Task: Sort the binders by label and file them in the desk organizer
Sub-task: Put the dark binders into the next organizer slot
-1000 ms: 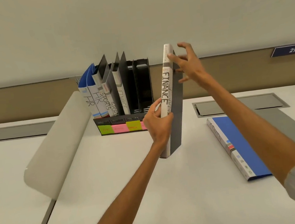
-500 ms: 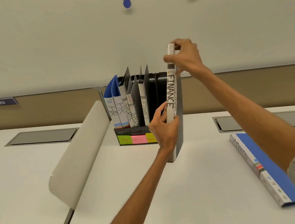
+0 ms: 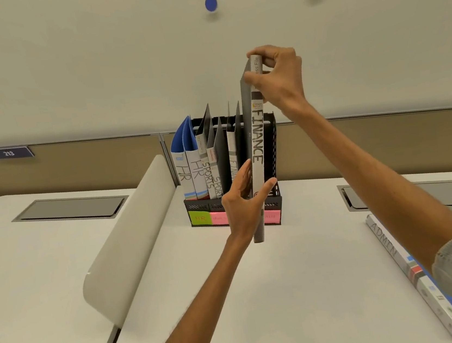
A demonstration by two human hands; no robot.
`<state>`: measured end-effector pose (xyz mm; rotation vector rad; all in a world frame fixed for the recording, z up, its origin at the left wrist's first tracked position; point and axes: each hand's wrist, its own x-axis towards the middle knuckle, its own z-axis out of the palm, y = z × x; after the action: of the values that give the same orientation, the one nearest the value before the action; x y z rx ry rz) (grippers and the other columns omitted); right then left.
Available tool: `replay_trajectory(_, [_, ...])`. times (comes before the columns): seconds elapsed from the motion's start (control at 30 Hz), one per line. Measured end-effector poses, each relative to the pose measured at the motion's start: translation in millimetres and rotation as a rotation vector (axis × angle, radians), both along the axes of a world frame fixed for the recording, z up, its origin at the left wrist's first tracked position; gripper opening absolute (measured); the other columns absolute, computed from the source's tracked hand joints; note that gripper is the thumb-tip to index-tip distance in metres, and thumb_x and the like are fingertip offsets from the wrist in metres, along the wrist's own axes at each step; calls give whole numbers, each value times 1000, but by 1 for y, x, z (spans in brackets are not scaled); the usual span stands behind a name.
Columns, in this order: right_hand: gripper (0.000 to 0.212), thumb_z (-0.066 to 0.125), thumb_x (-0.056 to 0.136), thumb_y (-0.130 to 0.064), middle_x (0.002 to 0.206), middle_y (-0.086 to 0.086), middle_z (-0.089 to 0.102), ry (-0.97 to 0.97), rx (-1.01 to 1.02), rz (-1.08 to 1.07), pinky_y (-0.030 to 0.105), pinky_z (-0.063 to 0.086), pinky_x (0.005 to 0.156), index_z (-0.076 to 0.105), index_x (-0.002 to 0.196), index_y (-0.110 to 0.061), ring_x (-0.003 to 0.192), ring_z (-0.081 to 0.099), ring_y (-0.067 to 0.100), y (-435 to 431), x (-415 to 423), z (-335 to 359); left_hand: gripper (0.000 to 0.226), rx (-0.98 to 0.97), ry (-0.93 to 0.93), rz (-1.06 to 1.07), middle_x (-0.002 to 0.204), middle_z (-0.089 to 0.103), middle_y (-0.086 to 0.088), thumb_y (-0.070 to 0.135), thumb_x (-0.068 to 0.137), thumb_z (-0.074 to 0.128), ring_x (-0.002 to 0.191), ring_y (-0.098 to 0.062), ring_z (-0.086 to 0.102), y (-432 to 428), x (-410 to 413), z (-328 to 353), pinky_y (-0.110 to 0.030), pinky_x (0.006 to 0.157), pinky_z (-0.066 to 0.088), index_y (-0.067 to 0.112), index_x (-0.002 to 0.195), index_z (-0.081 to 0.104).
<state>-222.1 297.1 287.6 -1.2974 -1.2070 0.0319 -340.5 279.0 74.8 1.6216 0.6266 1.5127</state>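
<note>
1. Right hand (image 3: 278, 76) pinches the top of the held FINANCE binder (image 3: 256, 150), fingers curled over the top edge and thumb on the near face.
2. Left hand (image 3: 244, 200) grips the lower spine, with the thumb on the right side and the fingers along the left cover.
3. The binder is upright with its spine toward the camera, just in front of the black mesh desk organizer (image 3: 273, 148) and lined up with its right half. Cannot tell if its lower end touches the desk (image 3: 290, 291).
4. Already in the organizer, left to right: two HR binders (image 3: 189, 170), two SPORTS binders (image 3: 210, 173) and the filed FINANCE binder (image 3: 233, 156).
5. Organizer front has sticky notes: green HR note (image 3: 199, 218) with a pink note (image 3: 219, 217) beside it.
6. ADMIN binder (image 3: 410, 271) lies flat on the desk, well to the right.
</note>
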Motion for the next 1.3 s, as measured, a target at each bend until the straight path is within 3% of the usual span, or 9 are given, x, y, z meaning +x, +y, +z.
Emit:
replay_trajectory(0.2, [38, 71, 69, -9, 97, 1, 72, 24, 167, 9, 24, 60, 74, 73, 107, -7, 91, 70, 7, 14, -5, 20, 51, -60, 24, 2, 117, 67, 24, 42, 77, 79, 111, -7, 66, 28, -9, 0, -32, 91, 57, 45, 124, 58])
replay_trajectory(0.4, [38, 69, 69, -4, 97, 3, 71, 6, 166, 7, 29, 60, 82, 70, 107, -4, 90, 67, 9, 39, -4, 11, 63, -168, 240, -38, 119, 66, 20, 39, 77, 78, 113, -4, 63, 68, -8, -32, -25, 91, 56, 21, 133, 56])
replay_trajectory(0.5, [39, 68, 72, 0, 102, 8, 71, 38, 119, 14, 35, 58, 88, 68, 111, -1, 95, 69, 17, 53, 0, -19, 71, -193, 470, 16, 128, 64, 4, 48, 78, 76, 116, -9, 60, 83, -12, -52, -31, 95, 54, 21, 138, 50])
replay_trajectory(0.63, [41, 68, 77, -2, 110, 6, 71, -30, 32, 37, 35, 56, 93, 66, 118, -6, 98, 69, 15, 68, 3, -56, 71, -246, 658, 10, 123, 67, 0, 52, 76, 75, 93, -11, 66, 94, -16, -73, -39, 84, 58, 21, 133, 46])
replay_trajectory(0.77, [39, 65, 79, -11, 110, -5, 70, -125, -1, 76, 33, 54, 97, 66, 118, -14, 102, 68, 12, 81, 11, -61, 76, -220, 800, -15, 130, 61, 0, 54, 78, 73, 102, -22, 64, 104, -13, -80, -40, 83, 56, 19, 137, 39])
replay_trajectory(0.9, [35, 60, 88, -19, 113, -7, 66, -234, -65, 93, 29, 56, 94, 58, 123, -21, 96, 67, 13, 89, 19, -65, 80, -207, 839, -22, 127, 61, 0, 59, 80, 68, 106, -24, 63, 112, -12, -82, -37, 81, 54, 18, 141, 35])
replay_trajectory(1.07, [39, 59, 92, -23, 116, -7, 57, -232, -110, 65, 41, 58, 89, 48, 130, -21, 92, 67, 22, 94, 35, -70, 74, -365, 931, -132, 109, 68, -14, 62, 89, 52, 90, -29, 68, 120, -23, -94, -50, 78, 57, 15, 141, 28])
replay_trajectory(1.23, [49, 63, 91, -20, 109, -25, 45, -255, -165, 116, 46, 61, 79, 40, 134, -25, 96, 65, 27, 92, 37, -73, 71, -422, 837, -138, 140, 50, -1, 57, 83, 66, 73, -25, 72, 131, -29, -88, -46, 64, 61, 17, 134, 36])
replay_trajectory(1.3, [52, 63, 90, -16, 118, -29, 41, -258, -170, 146, 51, 59, 81, 38, 135, -24, 104, 62, 24, 93, 35, -73, 72, -404, 839, -32, 137, 54, 2, 60, 77, 71, 63, -23, 72, 135, -26, -85, -44, 65, 61, 17, 127, 43])
